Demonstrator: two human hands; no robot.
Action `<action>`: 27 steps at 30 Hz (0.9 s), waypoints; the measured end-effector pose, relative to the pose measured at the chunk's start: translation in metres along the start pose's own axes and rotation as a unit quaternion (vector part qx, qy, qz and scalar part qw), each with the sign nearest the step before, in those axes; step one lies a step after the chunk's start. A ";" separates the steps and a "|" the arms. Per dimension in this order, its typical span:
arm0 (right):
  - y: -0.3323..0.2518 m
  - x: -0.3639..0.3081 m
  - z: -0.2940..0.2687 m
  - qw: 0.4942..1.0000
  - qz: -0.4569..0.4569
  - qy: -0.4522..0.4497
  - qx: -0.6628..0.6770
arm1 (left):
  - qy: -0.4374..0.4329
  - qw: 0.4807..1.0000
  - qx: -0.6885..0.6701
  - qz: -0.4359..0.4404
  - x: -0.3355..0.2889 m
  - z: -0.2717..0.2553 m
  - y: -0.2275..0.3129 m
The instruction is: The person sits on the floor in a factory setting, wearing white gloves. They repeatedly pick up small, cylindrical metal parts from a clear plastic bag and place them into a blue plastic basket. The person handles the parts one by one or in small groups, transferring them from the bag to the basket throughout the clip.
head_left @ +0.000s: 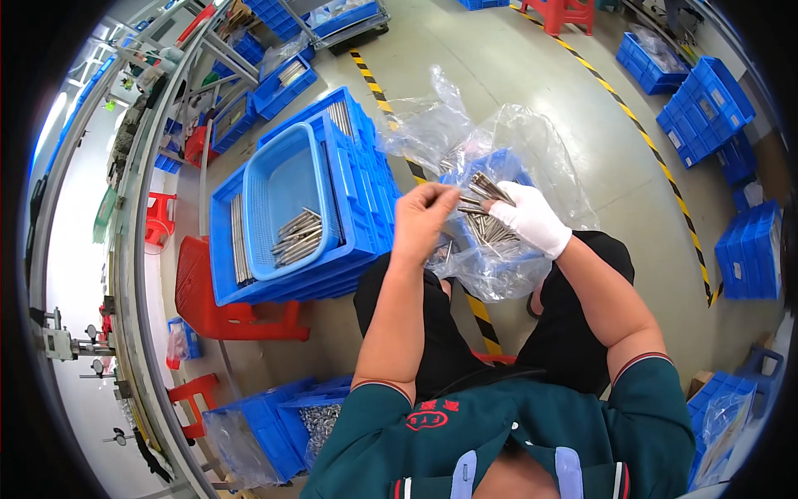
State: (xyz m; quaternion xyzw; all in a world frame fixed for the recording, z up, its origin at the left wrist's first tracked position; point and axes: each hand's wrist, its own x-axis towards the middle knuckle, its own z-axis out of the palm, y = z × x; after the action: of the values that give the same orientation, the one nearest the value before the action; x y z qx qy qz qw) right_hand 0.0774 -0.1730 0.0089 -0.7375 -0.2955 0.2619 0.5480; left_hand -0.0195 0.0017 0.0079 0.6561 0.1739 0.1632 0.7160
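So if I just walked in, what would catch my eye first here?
Probably the white-gloved right hand at centre, gripping a bundle of metal rods above a plastic-lined blue bin. The bare left hand is raised beside it. To the left, a light blue basket holds more rods.

Workshop floor crowded with blue crates and red stools

A grey-green concrete floor carries a yellow-and-black striped line. Stacked blue crates stand at the right, red plastic stools at the left, beside a long metal-framed workbench under bright light.
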 end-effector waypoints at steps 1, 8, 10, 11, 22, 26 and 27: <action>0.002 0.000 -0.001 1.000 0.000 -0.004 0.015 | 0.015 1.000 -0.004 0.001 0.001 -0.002 0.002; -0.017 0.000 0.005 0.995 0.029 -0.091 0.018 | -0.050 0.996 -0.022 -0.067 0.001 -0.010 0.003; -0.017 -0.005 0.005 0.995 0.040 -0.084 0.047 | -0.085 0.992 -0.021 -0.085 -0.001 -0.010 0.007; -0.017 -0.008 0.004 0.995 0.063 -0.065 0.048 | -0.105 0.990 -0.047 -0.086 0.002 -0.009 -0.002; -0.008 -0.012 0.004 0.983 0.104 -0.050 0.141 | -0.138 0.983 -0.120 0.001 0.002 -0.008 -0.012; -0.007 -0.008 0.000 0.986 0.097 -0.058 0.120 | -0.125 0.985 -0.117 -0.022 0.002 -0.009 -0.007; -0.007 -0.007 -0.001 0.987 0.096 -0.059 0.113 | -0.119 0.986 -0.112 -0.015 0.001 -0.008 -0.007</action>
State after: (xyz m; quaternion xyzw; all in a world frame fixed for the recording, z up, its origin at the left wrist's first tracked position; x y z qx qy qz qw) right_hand 0.0719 -0.1774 0.0165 -0.6790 -0.2236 0.3884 0.5815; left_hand -0.0226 0.0089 0.0004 0.5841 0.0779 0.0916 0.8027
